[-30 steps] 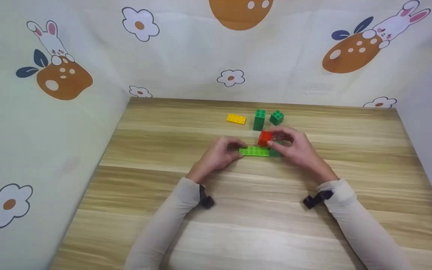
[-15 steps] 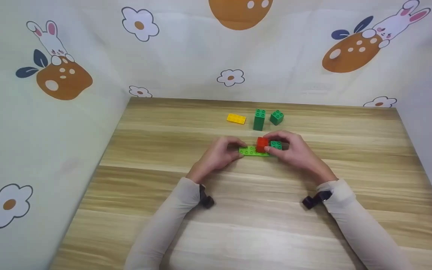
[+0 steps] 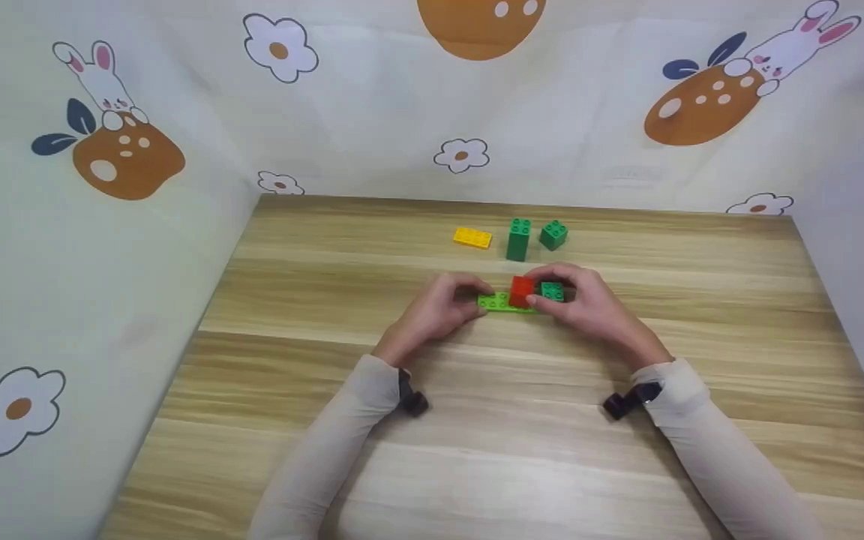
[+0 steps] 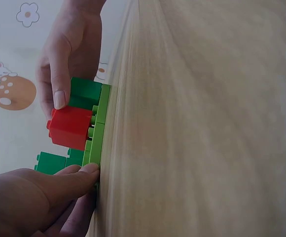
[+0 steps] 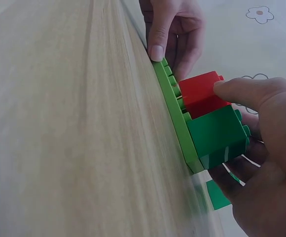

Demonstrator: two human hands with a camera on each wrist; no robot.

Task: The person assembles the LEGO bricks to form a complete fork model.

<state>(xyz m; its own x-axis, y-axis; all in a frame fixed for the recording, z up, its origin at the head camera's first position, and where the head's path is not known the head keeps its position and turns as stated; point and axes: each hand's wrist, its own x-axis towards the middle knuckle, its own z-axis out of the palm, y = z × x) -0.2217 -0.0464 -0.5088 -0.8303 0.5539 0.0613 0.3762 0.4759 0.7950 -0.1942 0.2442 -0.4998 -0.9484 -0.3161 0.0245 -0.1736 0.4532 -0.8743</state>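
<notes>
My left hand (image 3: 438, 309) pinches the left end of a light green building plate (image 3: 492, 302), which lies flat on the table. Between thumb and fingers, my right hand (image 3: 589, 298) holds a red brick (image 3: 521, 292) over the plate's middle studs. In the left wrist view the red brick (image 4: 70, 128) sits slightly tilted, with plate studs showing beneath it. A dark green brick (image 5: 217, 136) stands on the plate's right end, close beside the red one in the right wrist view. My right fingers pass behind that green brick and partly hide it in the head view.
Behind the hands lie a yellow plate (image 3: 472, 238), a tall green brick stack (image 3: 519, 241) and a small green brick (image 3: 553, 235). A patterned cloth wall (image 3: 372, 112) borders the wooden table (image 3: 507, 450) at the back.
My right hand has brought the red brick left and toward me, down onto the plate's middle, uncovering the dark green brick. The left hand and the plate have stayed put.
</notes>
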